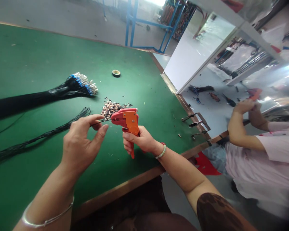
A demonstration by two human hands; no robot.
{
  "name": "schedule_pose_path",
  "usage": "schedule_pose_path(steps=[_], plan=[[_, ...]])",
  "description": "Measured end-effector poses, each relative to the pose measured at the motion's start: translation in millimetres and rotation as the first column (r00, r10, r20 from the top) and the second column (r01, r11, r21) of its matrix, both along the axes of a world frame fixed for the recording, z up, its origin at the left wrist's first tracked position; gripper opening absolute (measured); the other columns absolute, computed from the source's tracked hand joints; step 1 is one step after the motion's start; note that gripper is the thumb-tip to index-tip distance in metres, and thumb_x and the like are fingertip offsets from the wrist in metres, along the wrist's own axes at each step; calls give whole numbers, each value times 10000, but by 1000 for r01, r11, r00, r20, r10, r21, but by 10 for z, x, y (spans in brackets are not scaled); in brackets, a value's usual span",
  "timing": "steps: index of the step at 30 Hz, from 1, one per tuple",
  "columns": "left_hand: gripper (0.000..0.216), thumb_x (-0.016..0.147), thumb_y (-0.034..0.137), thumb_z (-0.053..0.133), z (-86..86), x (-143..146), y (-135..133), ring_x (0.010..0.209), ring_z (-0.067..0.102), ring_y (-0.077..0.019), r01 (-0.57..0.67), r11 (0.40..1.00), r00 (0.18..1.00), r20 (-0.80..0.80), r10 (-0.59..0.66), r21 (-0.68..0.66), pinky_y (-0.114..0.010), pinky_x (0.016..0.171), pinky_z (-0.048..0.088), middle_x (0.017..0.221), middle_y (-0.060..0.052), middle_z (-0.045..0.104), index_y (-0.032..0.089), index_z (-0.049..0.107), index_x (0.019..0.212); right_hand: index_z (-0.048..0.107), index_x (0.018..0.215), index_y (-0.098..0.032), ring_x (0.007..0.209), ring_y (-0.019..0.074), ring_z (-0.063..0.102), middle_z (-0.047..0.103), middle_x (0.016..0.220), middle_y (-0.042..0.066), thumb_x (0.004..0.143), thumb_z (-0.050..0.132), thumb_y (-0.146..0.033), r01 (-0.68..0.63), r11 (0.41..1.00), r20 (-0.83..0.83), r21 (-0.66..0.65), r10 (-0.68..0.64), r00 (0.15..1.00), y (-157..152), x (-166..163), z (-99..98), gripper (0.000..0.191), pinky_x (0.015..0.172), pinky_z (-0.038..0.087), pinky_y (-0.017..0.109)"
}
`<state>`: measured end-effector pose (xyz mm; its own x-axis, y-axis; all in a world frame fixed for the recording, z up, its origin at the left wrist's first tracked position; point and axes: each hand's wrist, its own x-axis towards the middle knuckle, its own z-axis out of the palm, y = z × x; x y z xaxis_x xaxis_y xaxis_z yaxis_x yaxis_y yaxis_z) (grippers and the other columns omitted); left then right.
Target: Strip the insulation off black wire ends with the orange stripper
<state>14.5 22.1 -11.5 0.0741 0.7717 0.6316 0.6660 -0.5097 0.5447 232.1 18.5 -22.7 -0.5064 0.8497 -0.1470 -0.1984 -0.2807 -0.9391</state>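
My right hand (140, 140) is wrapped round the grip of a red and orange wire stripper (128, 118), whose jaws point left. A thin black wire (98, 123) runs from the fingers of my left hand (83, 138) into the front of that tool. The left thumb and fingers bend toward each other about the wire. Left of this hand lies a loose bundle of black wires (42, 136). Just behind the stripper's nose rises a small heap of copper and black wire scraps (110, 108).
A thick black wire bundle (50, 94) with blue and silver terminals lies at the left. A tape roll (116, 73) rests on the green table (139, 85). Metal brackets (197, 125) stick out at the right edge. Beyond, a co-worker (250, 138) sits holding a red tool.
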Motion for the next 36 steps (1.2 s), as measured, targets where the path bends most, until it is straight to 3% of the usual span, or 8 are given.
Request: schedule_pose_path(steps=[7,16,22,27,30,32,36], plan=[[132,968,254,671,39,33,-8,735,645,-106,55,998,997,62,-55,9,-247,767,516,858,8,723,210,734,1076,527,730,-188,444,99,560,538,540,-76,784,854,-603,54,999,14,-5,-54,998,-38,-52,5,531,420,526,246],[79,983,211,665,78,42,0,729,619,-89,82,995,995,53,-86,64,-225,719,513,848,8,694,204,739,1013,511,728,-197,403,82,506,516,499,-88,782,891,-507,94,995,-14,33,-94,995,-82,-106,11,494,404,476,236],[123,987,227,663,64,29,-1,762,652,-109,63,996,998,16,-64,64,-246,741,523,893,-20,717,209,767,1051,460,747,-216,360,49,392,405,467,-132,793,853,-594,94,995,-27,-30,-94,995,-65,-99,-19,548,358,368,203],[105,980,242,670,62,23,-1,741,640,-112,36,997,999,26,-37,62,-246,715,514,866,-11,704,216,769,1004,544,864,-188,537,106,576,554,628,-72,810,852,-561,-10,1000,-87,11,10,996,-10,-52,-34,487,531,558,276],[86,973,222,677,74,22,11,710,614,-102,17,995,999,25,-20,95,-235,691,499,828,-7,683,191,757,972,586,950,-173,662,151,666,643,745,-16,838,832,-540,-31,997,-69,72,36,997,28,-12,-34,456,624,610,321],[79,970,213,678,72,23,15,689,597,-95,21,994,999,27,-24,103,-227,675,489,810,-3,670,181,749,953,591,961,-175,679,154,672,657,775,-1,852,820,-526,28,994,-52,104,-23,998,52,10,-23,434,643,618,325],[77,975,217,664,30,48,-3,697,618,-104,90,995,996,-14,-89,49,-232,671,485,831,-5,688,192,737,967,600,927,-184,718,145,654,639,817,6,824,848,-505,263,947,-43,182,-260,965,94,27,25,419,683,626,316]])
